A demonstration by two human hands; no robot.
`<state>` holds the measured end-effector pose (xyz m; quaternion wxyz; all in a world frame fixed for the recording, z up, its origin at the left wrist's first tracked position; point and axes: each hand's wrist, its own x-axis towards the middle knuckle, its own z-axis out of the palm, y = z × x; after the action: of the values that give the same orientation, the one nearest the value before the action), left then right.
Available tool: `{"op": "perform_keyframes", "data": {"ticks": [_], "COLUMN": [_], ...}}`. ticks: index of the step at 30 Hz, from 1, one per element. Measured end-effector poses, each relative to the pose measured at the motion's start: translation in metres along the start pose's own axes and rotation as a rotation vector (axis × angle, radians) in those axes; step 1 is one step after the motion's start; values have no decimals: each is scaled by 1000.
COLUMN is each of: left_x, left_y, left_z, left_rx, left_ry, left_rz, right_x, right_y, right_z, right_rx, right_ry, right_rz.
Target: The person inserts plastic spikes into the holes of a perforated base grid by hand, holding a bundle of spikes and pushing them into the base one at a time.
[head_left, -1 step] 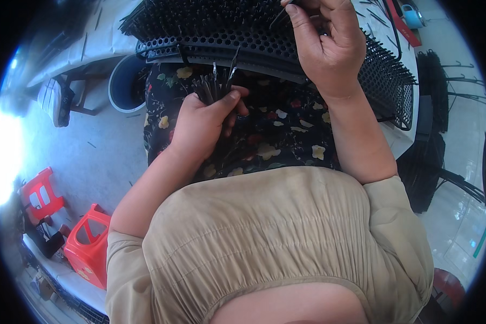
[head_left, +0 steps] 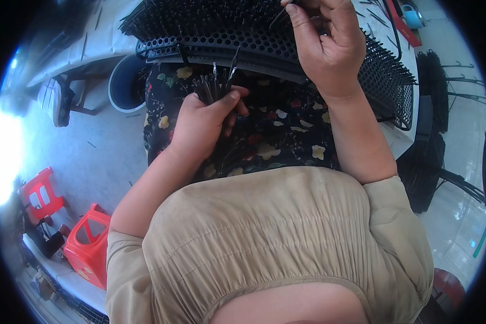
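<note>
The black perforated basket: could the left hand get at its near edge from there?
Probably yes: the left hand looks close to the basket, with only the dark sticks in its grasp showing between, though holding them may hinder grabbing.

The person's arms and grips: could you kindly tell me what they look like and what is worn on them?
The left sleeve and right sleeve are short, plain tan cloth. The left forearm and right forearm are bare. The left grip and right grip are ungloved hands, with no watch or bracelet visible.
</note>
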<state>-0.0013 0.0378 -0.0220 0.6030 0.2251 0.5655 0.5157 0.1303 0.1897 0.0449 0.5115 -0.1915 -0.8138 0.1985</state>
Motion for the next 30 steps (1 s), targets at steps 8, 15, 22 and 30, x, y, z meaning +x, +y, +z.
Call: {"op": "perform_keyframes", "data": {"ticks": [8,15,22,30], "left_x": [3,2,2,2], "left_y": [1,-1,1,1], "left_z": [4,-1,-1,-1], "left_rx": [-7,-22,-9,2], "left_ry": [-30,-10,1,12], "left_rz": [5,18,9,1], "right_x": [0,0,5,6], "right_y": [46,-2,-5,-2], "right_z": [27,-5,-3,-4], "right_rx": [520,67,-2,-63], "right_ry": [257,-43,-25,-13], "right_rz": [-353,59,86,33]}}
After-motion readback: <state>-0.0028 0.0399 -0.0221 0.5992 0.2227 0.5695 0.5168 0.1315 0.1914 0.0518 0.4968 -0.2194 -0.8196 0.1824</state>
